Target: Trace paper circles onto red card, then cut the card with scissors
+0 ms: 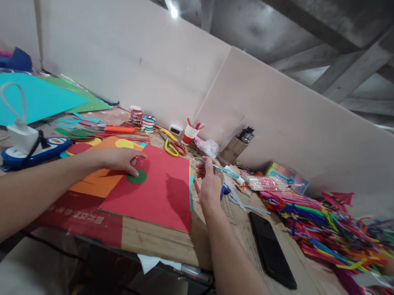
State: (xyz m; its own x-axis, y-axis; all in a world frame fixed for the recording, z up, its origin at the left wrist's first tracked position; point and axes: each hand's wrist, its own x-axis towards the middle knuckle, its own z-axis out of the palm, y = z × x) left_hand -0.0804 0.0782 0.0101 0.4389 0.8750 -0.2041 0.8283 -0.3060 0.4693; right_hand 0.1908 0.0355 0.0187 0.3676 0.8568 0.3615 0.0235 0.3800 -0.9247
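A red sheet (160, 194) lies on the cardboard-covered table, partly over an orange sheet (96, 183). On its left part rests a green paper circle (137, 176). My left hand (123, 159) touches the upper edge of that circle with the thumb, its fingers curled; whether it grips the circle is unclear. Above the cardboard, just right of the red sheet, my right hand (210, 177) is closed around a clear pen (222, 169) with a bluish-green tint. The pen points up and left, away from the paper.
Yellow-handled scissors (171, 149) and a paper cup (189, 134) stand or lie behind the sheets. A black phone (272, 249) lies right of my right forearm, near colourful pipe cleaners (326, 228). A blue power strip (31, 154) sits at left, a bottle (236, 146) by the wall.
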